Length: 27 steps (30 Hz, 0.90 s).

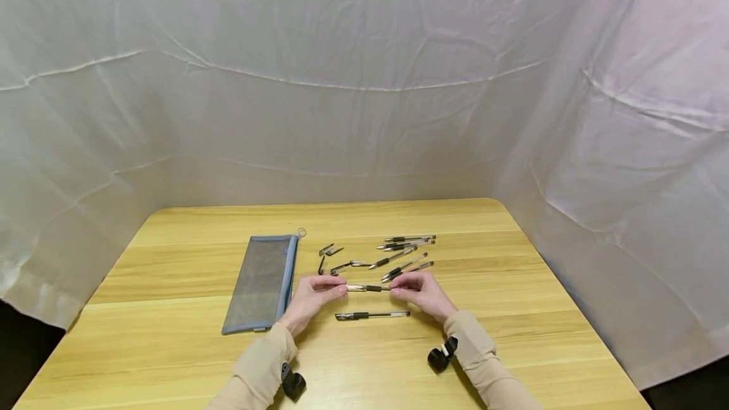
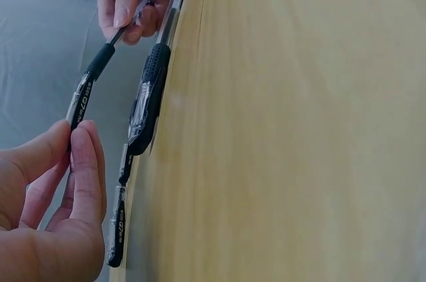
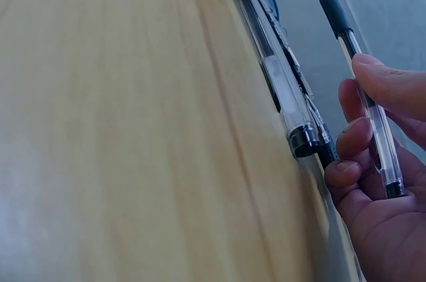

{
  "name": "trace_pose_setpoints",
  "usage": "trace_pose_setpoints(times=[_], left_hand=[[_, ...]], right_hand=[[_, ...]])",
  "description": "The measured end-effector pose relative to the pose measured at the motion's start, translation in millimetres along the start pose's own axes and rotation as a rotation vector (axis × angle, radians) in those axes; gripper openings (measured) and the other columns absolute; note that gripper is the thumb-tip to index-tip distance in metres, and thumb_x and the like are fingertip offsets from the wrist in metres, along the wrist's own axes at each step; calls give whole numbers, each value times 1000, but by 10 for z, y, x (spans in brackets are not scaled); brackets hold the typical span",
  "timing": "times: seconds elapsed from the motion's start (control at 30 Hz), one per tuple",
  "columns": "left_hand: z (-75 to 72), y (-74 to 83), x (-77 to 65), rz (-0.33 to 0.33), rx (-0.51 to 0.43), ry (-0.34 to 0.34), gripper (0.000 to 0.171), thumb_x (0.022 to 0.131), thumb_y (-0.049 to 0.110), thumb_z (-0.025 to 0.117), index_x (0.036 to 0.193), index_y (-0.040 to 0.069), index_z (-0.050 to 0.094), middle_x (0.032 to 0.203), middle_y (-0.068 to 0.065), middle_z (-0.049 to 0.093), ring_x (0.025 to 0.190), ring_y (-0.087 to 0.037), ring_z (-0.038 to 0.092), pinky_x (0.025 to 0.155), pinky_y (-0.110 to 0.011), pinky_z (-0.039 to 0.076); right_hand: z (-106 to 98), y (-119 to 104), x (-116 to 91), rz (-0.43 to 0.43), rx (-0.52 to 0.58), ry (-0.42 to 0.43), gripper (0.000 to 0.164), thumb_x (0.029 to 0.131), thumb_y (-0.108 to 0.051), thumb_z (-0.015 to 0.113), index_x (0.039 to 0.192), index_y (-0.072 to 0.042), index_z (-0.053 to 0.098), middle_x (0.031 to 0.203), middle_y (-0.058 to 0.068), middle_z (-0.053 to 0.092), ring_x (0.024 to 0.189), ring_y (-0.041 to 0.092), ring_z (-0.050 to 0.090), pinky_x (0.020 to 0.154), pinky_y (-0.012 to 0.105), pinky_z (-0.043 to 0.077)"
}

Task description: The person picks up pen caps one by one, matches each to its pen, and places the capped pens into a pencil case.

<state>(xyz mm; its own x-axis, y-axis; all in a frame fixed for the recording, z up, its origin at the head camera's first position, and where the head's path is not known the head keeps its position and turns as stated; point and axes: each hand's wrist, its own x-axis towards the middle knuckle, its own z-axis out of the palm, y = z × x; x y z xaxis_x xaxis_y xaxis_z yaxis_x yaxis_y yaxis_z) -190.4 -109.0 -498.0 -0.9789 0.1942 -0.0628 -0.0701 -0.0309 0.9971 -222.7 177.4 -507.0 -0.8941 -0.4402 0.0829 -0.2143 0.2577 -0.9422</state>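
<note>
A gel pen [image 1: 373, 288] with a clear barrel and black rubber grip is held level between both hands above the table. The left hand [image 1: 313, 296] pinches its cap [image 2: 80, 101], which sits against the grip, between thumb and fingertips. On the other side, the right hand [image 1: 424, 294] holds the barrel [image 3: 379, 126], thumb on one side and curled fingers on the other. Closer to the person, a capped gel pen [image 1: 370, 316] lies on the table, parallel to the held one.
Several uncapped pens [image 1: 393, 258] lie behind the right hand. Loose black caps [image 1: 321, 265] are scattered behind the left hand. A blue-edged mesh zip pouch [image 1: 256, 290] lies flat at the left on the wooden table [image 1: 171, 334]. Pale curtains [image 1: 342, 131] surround the table.
</note>
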Motion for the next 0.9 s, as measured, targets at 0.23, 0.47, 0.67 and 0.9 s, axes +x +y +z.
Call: trace_pose_setpoints(times=[0.23,0.47,0.67,0.9], left_hand=[[29,11,-3,-7,-5,-13,35,89,1,74,117,-17,64,105,-18,76,87,-14,74,86,-30,62],[42,-1,7,-1,-13,-49,36,89,1,73,117,-18,64,107,-19,75,88,-18,75,86,-31,62],[38,-19,13,2,-4,-66,35,88,1,74,114,-19,64,101,-18,76,82,-14,74,80,-27,63],[49,38,-7,-31,38,-66,30,87,0,74,110,-18,66,95,-18,76,76,-12,73,75,-26,63]], right_hand=[[13,13,6,-12,1,-12,23,89,-7,73,108,8,71,105,27,72,84,2,66,79,18,56],[27,11,-3,-11,-12,-17,23,89,-9,74,107,7,72,101,20,74,83,3,66,78,18,56],[45,6,-8,-23,-18,-20,24,89,-8,74,106,8,72,101,26,72,82,2,66,78,18,56],[95,-29,2,-11,-16,3,20,88,-4,74,103,9,72,99,29,72,79,1,66,76,17,56]])
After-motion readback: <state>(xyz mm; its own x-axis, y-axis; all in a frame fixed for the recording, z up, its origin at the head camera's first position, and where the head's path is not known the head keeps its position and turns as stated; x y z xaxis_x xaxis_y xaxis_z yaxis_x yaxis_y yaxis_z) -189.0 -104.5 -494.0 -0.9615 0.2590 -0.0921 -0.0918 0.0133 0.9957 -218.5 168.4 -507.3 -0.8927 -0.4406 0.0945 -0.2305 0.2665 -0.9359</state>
